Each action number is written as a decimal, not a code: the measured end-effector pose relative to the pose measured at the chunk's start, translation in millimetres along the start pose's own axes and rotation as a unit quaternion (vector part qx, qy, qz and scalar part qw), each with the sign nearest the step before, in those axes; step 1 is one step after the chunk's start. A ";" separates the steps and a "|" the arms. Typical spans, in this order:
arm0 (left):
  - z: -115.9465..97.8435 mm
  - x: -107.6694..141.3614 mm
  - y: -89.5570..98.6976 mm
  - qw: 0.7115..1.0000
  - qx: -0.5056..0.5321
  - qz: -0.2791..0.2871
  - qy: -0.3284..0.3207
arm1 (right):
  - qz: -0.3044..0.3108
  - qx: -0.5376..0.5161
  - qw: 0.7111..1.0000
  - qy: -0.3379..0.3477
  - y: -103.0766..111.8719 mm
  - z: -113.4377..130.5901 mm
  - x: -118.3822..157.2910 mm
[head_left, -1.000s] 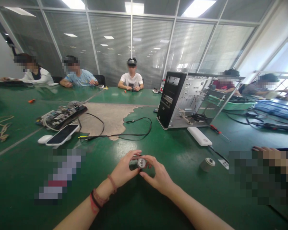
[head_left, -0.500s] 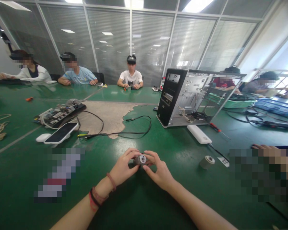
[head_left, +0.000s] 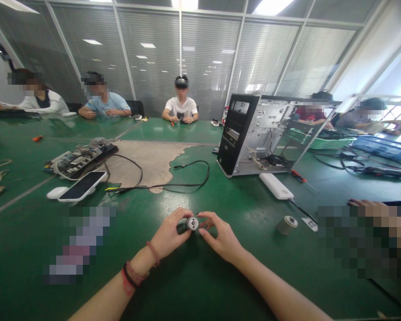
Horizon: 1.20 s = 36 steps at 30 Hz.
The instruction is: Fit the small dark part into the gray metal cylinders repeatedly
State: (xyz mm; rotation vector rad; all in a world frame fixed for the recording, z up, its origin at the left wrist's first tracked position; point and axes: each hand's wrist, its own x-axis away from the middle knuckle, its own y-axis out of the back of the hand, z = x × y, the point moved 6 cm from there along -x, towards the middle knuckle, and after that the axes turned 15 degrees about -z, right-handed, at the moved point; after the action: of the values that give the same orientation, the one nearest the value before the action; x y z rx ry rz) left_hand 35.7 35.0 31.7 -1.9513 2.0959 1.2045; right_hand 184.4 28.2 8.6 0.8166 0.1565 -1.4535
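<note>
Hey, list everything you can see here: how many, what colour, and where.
Metal cylinder: one, grey, in left hand
Other cylinder: one, grey, table right
Computer case: one, black and silver, right of centre
Power bank: one, white, before case
Screwdriver: one, red and black, beside case
Phone: one, white with dark screen, left
Circuit assembly: one, mixed colours, behind phone
Loose cable: one, black, centre
Baskets: two, blue and green, far right
Co-workers: at least five, varied clothing, around table
Table: green, count unclear, underneath
Left hand: one, bare, around metal cylinder
Right hand: one, bare, beside it, contact unclear
</note>
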 end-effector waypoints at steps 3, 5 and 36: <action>0.1 0.0 -0.1 1.000 -0.005 0.011 0.017 | -0.006 0.005 1.000 0.009 1.6 2.6 -0.7; 0.0 0.4 -1.0 0.999 -0.007 0.021 0.027 | -0.013 -0.001 1.000 0.019 2.6 5.4 -1.4; 2.4 2.3 -7.8 0.996 -0.017 0.079 0.033 | -0.080 -0.013 0.995 0.063 3.9 18.4 -10.6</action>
State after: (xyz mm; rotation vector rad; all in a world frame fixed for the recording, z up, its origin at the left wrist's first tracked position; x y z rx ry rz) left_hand 40.8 35.1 25.0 -1.8959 2.3157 1.2259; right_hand 179.4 25.9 29.5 0.8910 0.3408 -1.5465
